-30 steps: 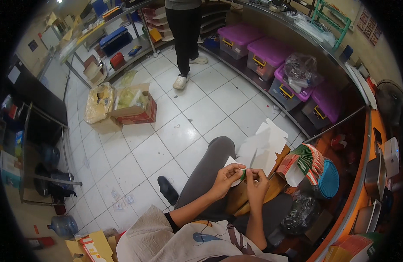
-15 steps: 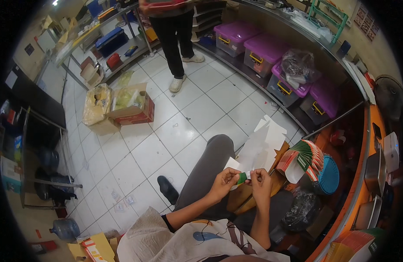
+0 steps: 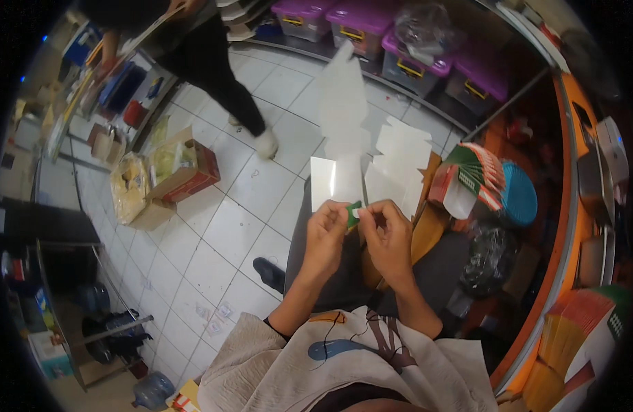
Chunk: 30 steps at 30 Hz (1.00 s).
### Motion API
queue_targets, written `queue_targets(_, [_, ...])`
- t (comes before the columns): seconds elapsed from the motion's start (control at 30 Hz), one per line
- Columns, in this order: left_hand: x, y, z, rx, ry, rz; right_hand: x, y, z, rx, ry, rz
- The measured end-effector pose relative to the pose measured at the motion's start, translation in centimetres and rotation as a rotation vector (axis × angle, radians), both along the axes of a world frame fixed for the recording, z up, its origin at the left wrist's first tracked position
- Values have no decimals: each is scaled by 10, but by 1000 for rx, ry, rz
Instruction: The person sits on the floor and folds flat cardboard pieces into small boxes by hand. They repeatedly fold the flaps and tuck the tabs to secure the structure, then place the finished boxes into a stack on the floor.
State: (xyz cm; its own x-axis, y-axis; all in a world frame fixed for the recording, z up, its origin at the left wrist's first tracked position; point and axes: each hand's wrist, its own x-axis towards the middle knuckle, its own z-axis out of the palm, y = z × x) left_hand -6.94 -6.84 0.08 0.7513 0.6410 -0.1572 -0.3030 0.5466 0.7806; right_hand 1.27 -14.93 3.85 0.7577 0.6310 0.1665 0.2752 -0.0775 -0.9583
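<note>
A flat white carton blank (image 3: 342,141) with cut flaps stretches away from my lap, its near end between my two hands. My left hand (image 3: 324,237) pinches a small green-printed flap at that end. Opposite it, my right hand (image 3: 388,237) has thumb and fingers closed on the white edge of the same flap. Just to the right, another white blank (image 3: 400,161) lies on brown cardboard (image 3: 429,240) across my lap. The fingers partly hide the fold.
A fan of red, green and white folded cartons (image 3: 475,175) stands at right, beside a blue round basket (image 3: 519,196) and a dark plastic bag (image 3: 489,257). Purple-lidded bins (image 3: 416,65) line the back shelf. A person (image 3: 206,69) and open cardboard boxes (image 3: 186,168) are at far left.
The carton blank in my hands has swung up and now stretches out farther, apart from the other blank. My view has shifted. The other person has moved left and leans to the shelf.
</note>
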Motion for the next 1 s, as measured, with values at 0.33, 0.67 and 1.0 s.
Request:
queue_targets(0.33, [5,-4,11,26,-91,16,3,-1,10,1,38,76])
queue_targets(0.67, [7,-7,-9,-31,-157,21,16,-11,13,-103,-88,118])
queue_targets(1.0, [4,-1,20,218,184,-119,13,-14,-19,179,400,68])
